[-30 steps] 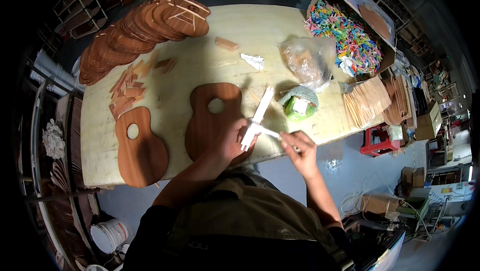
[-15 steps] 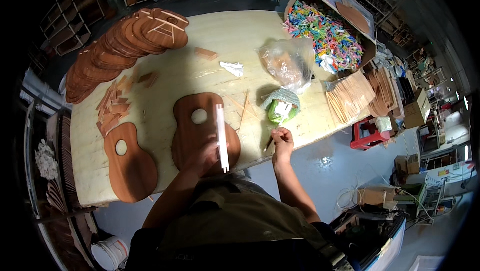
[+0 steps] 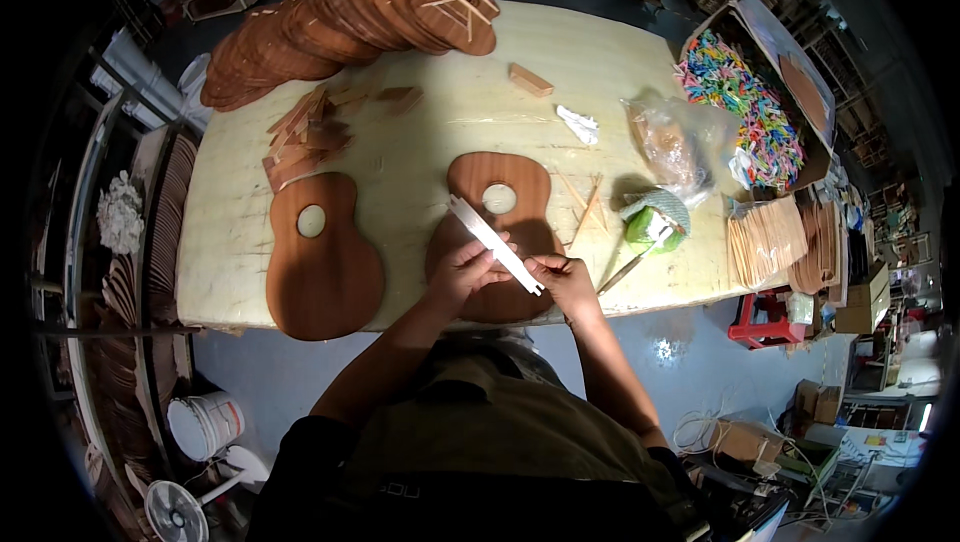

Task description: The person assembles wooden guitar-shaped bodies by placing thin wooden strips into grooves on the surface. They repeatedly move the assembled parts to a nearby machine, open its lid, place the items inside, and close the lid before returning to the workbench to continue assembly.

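Observation:
Across the nearer soundboard lies a long white strip (image 3: 493, 240) with a notched end, held at a slant above it. My left hand (image 3: 468, 274) is closed around the strip's middle from the left. At its lower right end, my right hand (image 3: 562, 280) has its fingers pinched against the strip. Beneath both hands, a brown guitar-shaped wooden plate (image 3: 523, 172) with a round hole lies on the table, partly covered. To the right, a brush (image 3: 624, 270) rests with its head in a green container (image 3: 655, 230) that has a grey-green cloth around its rim.
A second guitar-shaped plate (image 3: 325, 272) lies at left. Behind it are loose wood blocks (image 3: 300, 142) and a fanned stack of plates (image 3: 350, 22). Thin sticks (image 3: 588, 210), a plastic bag (image 3: 680, 147) and a box of coloured clothespins (image 3: 740, 102) sit at right.
My right hand has left the brush by the green container and moved left to the white strip. The strip has tilted from nearly upright to a slant, and the view has shifted.

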The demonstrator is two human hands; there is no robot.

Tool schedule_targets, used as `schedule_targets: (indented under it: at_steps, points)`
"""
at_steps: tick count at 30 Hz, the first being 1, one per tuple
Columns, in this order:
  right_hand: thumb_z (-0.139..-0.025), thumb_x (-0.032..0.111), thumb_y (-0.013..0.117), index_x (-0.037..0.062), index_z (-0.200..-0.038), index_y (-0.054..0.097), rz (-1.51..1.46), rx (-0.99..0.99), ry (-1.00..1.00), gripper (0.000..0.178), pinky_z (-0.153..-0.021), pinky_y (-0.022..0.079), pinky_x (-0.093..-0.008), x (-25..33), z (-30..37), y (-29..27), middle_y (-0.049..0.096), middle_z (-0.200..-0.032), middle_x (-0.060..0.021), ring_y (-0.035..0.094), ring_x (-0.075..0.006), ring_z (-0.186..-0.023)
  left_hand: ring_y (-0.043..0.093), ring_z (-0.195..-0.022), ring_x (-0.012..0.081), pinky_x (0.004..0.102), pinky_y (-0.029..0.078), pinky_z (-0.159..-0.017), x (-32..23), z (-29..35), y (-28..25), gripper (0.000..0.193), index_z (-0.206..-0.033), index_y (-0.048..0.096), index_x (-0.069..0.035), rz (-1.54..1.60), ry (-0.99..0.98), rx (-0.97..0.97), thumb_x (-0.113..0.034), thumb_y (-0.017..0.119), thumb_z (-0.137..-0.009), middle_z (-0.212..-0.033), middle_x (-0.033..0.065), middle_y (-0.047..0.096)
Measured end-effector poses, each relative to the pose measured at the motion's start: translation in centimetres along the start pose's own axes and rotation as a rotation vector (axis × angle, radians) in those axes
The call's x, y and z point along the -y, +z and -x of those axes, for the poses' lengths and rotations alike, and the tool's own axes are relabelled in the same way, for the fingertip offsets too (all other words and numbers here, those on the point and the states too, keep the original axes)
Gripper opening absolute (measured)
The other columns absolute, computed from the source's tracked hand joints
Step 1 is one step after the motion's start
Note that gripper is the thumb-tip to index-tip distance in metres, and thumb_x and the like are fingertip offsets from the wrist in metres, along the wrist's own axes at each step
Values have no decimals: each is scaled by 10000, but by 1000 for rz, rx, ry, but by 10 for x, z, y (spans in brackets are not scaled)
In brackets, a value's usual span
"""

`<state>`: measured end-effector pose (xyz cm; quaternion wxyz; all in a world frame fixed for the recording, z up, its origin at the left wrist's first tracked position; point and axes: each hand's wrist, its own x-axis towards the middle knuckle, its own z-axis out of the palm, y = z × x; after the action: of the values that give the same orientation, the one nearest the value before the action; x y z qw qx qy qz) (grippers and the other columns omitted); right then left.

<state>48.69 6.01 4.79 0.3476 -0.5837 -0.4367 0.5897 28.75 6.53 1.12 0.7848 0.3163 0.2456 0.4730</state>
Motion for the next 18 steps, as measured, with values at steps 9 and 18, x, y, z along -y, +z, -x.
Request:
schedule_targets:
  at_steps: [9, 18]
  points:
    - [-843, 32, 698, -14, -904, 689, 236, -125, -221, 78, -652, 479, -223, -7, -45, -2, 655, -788, -2, 574, -63, -717, 624, -966, 181, 337, 537, -880, -6, -2, -12, 234, -1130, 579, 35, -173, 8, -269, -110, 557, -948, -1045, 115, 645]
    - [-714, -15, 660, 62, -857, 713, 925, -265, -904, 170, -711, 511, -356, 5, -163, -25, 659, -840, -82, 598, -262, -799, 588, -767, 115, 270, 472, -693, -2, -52, -56, 182, -934, 604, -8, -664, 270, -604, -135, 687, -833, -816, 56, 637]
